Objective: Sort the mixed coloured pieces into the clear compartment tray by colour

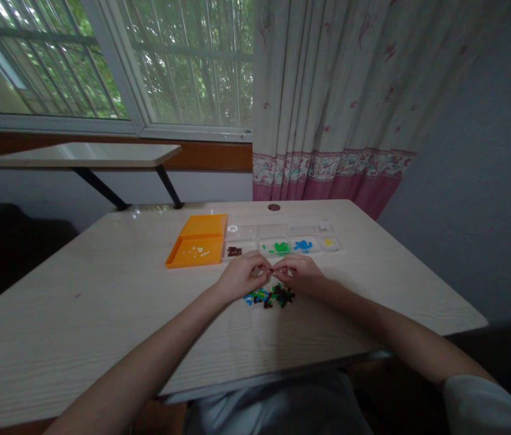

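Pinching one piece [272, 270], two grips [245, 272] [299, 272]; one pile [281, 295]

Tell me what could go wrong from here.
The left hand and right hand meet close beside the mixed pile, so either might brush it and scatter pieces. Green pieces and blue pieces sit in neighbouring compartments of the clear tray, so a slip there could mix colours.

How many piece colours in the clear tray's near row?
4: brown pieces leftmost, then green pieces, blue pieces, and yellow pieces rightmost. Some may be hidden.
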Tool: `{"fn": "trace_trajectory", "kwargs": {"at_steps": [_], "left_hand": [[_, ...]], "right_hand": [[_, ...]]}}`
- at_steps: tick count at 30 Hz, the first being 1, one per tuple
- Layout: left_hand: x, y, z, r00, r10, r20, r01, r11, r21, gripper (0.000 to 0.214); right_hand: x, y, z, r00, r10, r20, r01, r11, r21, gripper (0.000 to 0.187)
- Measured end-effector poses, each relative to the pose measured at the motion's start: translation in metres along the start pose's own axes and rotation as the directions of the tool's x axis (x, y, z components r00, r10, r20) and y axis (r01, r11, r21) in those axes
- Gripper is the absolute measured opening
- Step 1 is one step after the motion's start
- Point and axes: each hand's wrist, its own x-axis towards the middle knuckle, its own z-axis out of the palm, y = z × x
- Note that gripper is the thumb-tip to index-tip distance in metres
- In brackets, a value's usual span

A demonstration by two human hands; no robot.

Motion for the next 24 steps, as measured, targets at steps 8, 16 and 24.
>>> {"fn": "trace_trajectory", "kwargs": {"at_steps": [8, 16, 24], "left_hand": [[0.001, -0.003, -0.007, 0.996, 0.008, -0.094, -0.007, 1.000, 0.014, 0.011], [0.002, -0.004, -0.038, 0.880, 0.047, -0.473, -0.052, 0.999, 0.004, 0.012], [0.000, 0.001, -0.042, 0.801, 0.140, -0.581, -0.092, 0.989, 0.112, 0.009]], "right_hand": [[0.004, 0.000, -0.014, 0.999, -0.010, 0.045, 0.009, 1.000, 0.023, 0.016], [0.001, 0.017, -0.033, 0.921, -0.119, 0.371, 0.071, 0.987, 0.141, 0.017], [0.001, 0.013, -0.036, 0.889, -0.105, 0.447, 0.029, 0.984, 0.173, 0.017]]}}
